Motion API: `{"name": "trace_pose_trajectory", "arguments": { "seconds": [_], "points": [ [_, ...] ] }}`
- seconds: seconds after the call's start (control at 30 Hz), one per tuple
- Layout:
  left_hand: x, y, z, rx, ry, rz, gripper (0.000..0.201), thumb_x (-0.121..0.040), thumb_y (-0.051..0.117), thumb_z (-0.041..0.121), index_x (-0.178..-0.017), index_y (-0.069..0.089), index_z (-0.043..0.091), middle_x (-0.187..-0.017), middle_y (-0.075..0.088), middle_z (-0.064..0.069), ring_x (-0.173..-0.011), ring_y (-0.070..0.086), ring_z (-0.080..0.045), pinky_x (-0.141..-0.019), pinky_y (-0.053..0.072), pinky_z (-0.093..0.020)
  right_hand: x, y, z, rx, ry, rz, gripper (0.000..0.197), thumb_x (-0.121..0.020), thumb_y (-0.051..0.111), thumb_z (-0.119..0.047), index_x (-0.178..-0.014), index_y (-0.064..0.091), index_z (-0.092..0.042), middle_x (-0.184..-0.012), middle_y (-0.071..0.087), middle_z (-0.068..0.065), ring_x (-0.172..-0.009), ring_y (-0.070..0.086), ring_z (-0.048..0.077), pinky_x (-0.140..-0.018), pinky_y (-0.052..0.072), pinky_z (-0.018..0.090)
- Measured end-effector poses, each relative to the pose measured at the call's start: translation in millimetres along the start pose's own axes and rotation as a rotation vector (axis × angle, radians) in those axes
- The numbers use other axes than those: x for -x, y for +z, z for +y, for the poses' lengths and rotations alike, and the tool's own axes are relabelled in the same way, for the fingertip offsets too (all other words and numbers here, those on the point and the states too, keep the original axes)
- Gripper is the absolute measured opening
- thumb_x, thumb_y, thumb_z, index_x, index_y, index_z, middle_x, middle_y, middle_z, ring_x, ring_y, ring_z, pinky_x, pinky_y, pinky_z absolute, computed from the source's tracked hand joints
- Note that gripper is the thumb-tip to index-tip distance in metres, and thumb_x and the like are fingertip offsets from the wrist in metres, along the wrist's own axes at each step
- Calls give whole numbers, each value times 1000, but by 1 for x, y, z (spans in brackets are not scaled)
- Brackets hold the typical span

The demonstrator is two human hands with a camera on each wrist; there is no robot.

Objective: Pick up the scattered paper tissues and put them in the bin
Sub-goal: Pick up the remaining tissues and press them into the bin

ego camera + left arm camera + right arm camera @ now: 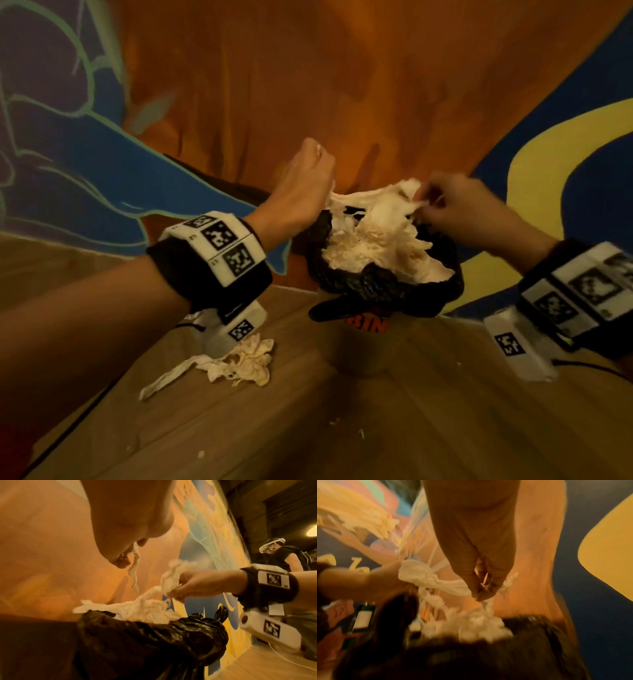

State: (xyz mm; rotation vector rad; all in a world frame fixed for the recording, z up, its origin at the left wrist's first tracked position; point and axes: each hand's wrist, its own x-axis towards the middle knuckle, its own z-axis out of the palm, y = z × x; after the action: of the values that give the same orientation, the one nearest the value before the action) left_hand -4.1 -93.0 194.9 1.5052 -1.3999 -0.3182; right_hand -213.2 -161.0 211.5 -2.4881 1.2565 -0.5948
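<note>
floor tissue (head view only)

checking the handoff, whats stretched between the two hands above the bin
A twisted strand of paper tissue spans from the left hand to the right hand above the bin, clearest in the right wrist view.

Dim, warm orange light; wrist views blurred — edges warped.

Painted mural wall, wooden floor
</note>
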Motion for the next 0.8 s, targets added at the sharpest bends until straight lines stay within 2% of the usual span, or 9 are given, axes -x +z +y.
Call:
{"name": "trace_pose_trajectory", "arguments": {
  "seconds": [0.07,0.13,0.23,0.3,0.37,0.47,0.53,0.67,0.8],
  "points": [
    [-9,17,-5,-34,-19,-4,17,-95,28,20,-91,42,11,-94,50,-10,-81,47,-19,-67,36,-31,0,20,15,70,-35,-127,8,-90,61,-10,-93,61,-17,-91,62,1,-71,58,9,-54,43,17],
    [-12,34,-13,-60,15,-63,17,-93,30,15,-89,45,8,-97,49,-12,-87,48,-22,-71,37,-32,-1,36,25,154,-67,-254,6,-88,61,-10,-92,66,-12,-90,65,2,-75,60,13,-58,45,19],
    [-6,58,-24,-255,54,-425,22,-95,32,14,-86,50,4,-92,52,-13,-81,50,-21,-73,40,-39,-5,43,30,243,-26,-422,22,-90,58,-17,-71,57,-8,-72,59,8,-60,54,20,-56,41,34],
    [0,72,-28,-426,10,-643,32,-92,36,14,-103,58,-6,-107,59,-16,-95,56,-28,-90,45,-44,-8,41,29,188,14,-565,30,-91,53,-18,-62,51,-11,-61,52,2,-51,43,14,-52,35,28],
    [3,81,-29,-460,58,-745,34,-90,39,12,-113,60,-3,-118,60,-17,-107,57,-30,-97,43,-43,-9,40,25,165,28,-712,35,-94,46,-20,-60,45,-14,-58,44,0,-51,37,12,-53,32,26],
    [1,87,-25,-601,43,-848,31,-98,40,6,-123,56,2,-126,58,-13,-113,54,-26,-92,38,-24,-14,47,16,246,23,-896,34,-100,39,-18,-69,49,-9,-64,46,0,-53,41,7,-51,33,15],
    [-3,92,-28,-718,-3,-907,31,-98,39,6,-126,53,3,-129,55,-14,-116,52,-27,-93,37,-27,-21,54,13,243,33,-987,25,-100,37,-10,-88,56,1,-78,52,8,-65,44,10,-51,35,9],
    [-8,91,-30,-794,-79,-1026,36,-100,40,14,-134,47,4,-139,47,-12,-126,46,-27,-105,34,-32,-27,54,14,165,63,-935,32,-97,42,-6,-65,44,-13,-67,42,1,-60,38,11,-53,36,16],
    [-13,65,-12,-628,-5,-823,37,-95,49,18,-130,51,7,-131,55,-11,-119,52,-28,-99,40,-34,-31,36,16,199,9,-669,32,-91,58,-29,-72,63,-4,-68,54,3,-60,45,15,-58,36,27]
  ]
}}
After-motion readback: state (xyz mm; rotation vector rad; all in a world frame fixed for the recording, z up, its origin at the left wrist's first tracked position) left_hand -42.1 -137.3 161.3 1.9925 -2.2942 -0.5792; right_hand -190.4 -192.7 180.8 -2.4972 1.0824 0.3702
